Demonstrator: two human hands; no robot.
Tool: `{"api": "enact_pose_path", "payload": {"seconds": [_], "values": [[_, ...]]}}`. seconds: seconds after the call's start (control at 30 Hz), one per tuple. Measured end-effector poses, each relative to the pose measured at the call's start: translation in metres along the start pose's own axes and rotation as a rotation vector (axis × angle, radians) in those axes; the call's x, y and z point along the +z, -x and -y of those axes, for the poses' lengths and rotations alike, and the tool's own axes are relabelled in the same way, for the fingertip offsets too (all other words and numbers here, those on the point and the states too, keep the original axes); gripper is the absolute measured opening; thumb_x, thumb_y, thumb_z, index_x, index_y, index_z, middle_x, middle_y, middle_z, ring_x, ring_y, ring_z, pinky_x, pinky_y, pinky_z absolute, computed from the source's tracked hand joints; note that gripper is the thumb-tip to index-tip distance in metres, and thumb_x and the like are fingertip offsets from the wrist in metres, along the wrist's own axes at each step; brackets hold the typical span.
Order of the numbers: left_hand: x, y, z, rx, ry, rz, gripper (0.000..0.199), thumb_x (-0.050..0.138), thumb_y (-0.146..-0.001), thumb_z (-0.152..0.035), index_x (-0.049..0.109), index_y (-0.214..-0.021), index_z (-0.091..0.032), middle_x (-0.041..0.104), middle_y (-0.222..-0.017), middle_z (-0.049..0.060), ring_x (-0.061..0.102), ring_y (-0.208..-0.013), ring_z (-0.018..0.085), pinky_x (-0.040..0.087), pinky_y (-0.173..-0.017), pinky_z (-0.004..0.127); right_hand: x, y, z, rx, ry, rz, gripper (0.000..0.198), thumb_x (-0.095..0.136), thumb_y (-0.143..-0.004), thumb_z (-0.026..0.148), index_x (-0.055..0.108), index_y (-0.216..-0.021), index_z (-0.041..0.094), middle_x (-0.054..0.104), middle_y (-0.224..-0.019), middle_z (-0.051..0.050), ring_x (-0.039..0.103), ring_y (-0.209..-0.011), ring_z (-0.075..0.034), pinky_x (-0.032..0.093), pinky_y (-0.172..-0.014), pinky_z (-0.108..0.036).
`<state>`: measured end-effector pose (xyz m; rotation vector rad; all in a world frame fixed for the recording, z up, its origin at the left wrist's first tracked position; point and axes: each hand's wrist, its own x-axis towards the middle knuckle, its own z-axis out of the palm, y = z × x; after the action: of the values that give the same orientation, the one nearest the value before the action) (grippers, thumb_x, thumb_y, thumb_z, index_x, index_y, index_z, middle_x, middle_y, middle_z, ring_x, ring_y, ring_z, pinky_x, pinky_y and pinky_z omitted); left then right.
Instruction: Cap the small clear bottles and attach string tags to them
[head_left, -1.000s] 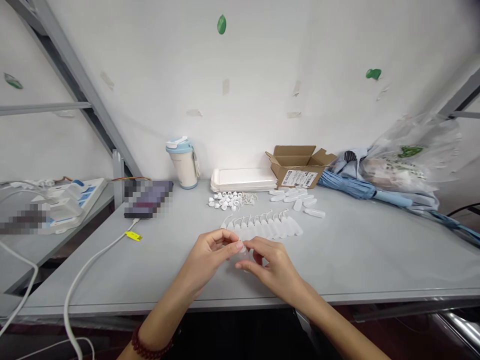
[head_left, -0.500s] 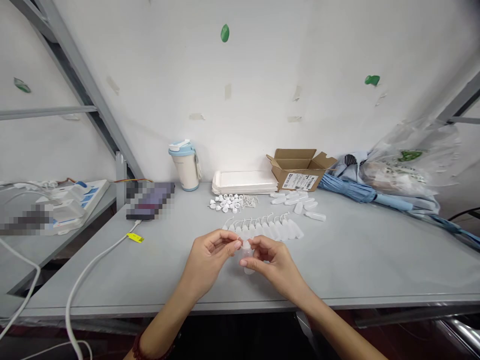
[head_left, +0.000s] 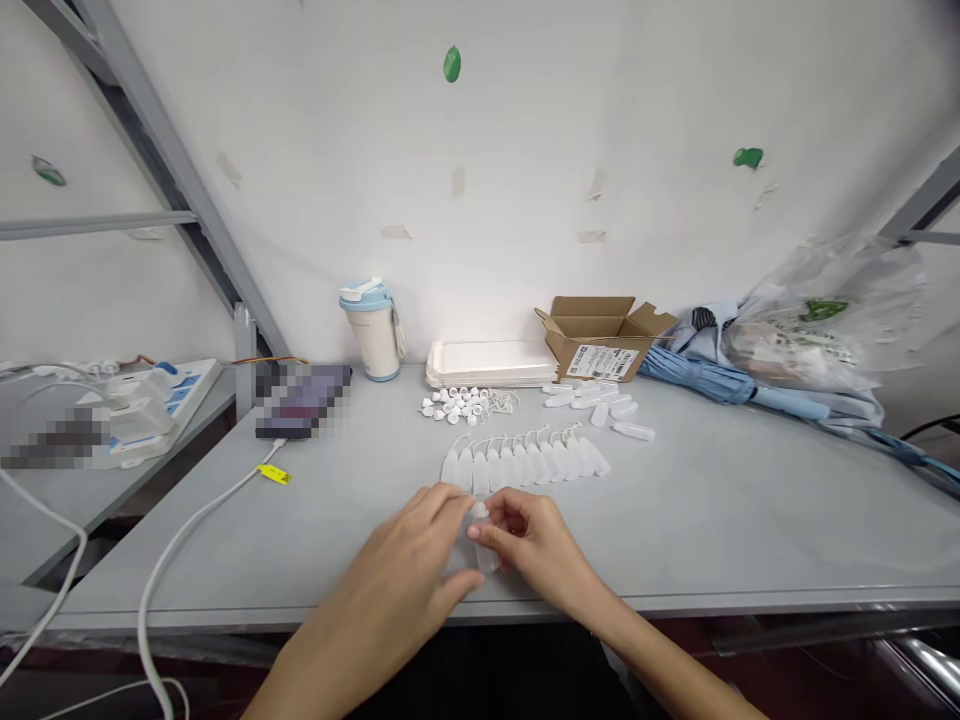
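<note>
A small translucent plastic squeeze bottle (head_left: 486,552) stands tilted near the front of the table, a white piece at its neck. My right hand (head_left: 536,540) grips it from the right between thumb and fingers. On the bottle's left is my left hand (head_left: 412,550), thumb and fingers apart, fingertips close to the neck; whether they touch it I cannot tell. Just beyond the hands lies a row of similar bottles (head_left: 529,463) with thin white strings at their tops. Further back are a pile of white caps (head_left: 454,405), a heap of white strings (head_left: 499,402) and several loose bottles (head_left: 634,431).
Along the wall stand a cream and blue tumbler (head_left: 375,335), a stack of white trays (head_left: 495,362) and an open cardboard box (head_left: 604,350). A blue umbrella (head_left: 701,378) and a plastic bag (head_left: 817,320) lie right. A phone-like device (head_left: 307,400) trails a white cable (head_left: 202,515) leftward.
My left hand has let go at the bottle's neck, opened, and moved nearer with its thumb lower. The bottle has come slightly toward me and left in my right hand.
</note>
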<state>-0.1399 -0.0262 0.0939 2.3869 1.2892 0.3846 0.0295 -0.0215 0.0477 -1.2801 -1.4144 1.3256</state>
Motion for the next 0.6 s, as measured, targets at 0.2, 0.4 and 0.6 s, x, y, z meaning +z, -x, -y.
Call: {"api": "enact_pose_path", "payload": {"seconds": [0.2, 0.4, 0.6], "values": [[0.008, -0.001, -0.015, 0.011, -0.187, 0.081, 0.025, 0.058, -0.075, -0.011, 0.056, -0.099, -0.020, 0.057, -0.104, 0.005, 0.055, -0.096, 0.023, 0.047, -0.080, 0.035, 0.009, 0.000, -0.006, 0.131, -0.055, 0.058, 0.018, 0.062, -0.073, 0.031, 0.052, -0.073, 0.016, 0.046, -0.048, 0.007, 0.044, -0.037, -0.009, 0.031, -0.034, -0.020], [0.009, -0.016, 0.014, 0.052, -0.014, -0.031, 0.031, 0.061, -0.079, -0.041, 0.055, -0.102, -0.020, 0.059, -0.102, 0.006, 0.058, -0.093, 0.023, 0.049, -0.078, 0.035, 0.000, -0.004, -0.004, 0.037, 0.007, 0.004, 0.023, 0.067, -0.070, 0.035, 0.055, -0.069, 0.015, 0.049, -0.055, 0.004, 0.045, -0.048, -0.009, 0.034, -0.046, -0.022], [0.029, -0.038, 0.052, 0.118, -0.080, -0.321, 0.071, 0.066, -0.073, -0.051, 0.037, -0.129, -0.019, 0.044, -0.131, 0.015, 0.039, -0.123, 0.032, 0.040, -0.098, 0.048, -0.035, -0.005, 0.000, -0.052, 0.065, 0.056, 0.029, 0.067, -0.073, 0.040, 0.054, -0.069, 0.015, 0.045, -0.060, 0.005, 0.040, -0.056, -0.008, 0.031, -0.053, -0.022]]}}
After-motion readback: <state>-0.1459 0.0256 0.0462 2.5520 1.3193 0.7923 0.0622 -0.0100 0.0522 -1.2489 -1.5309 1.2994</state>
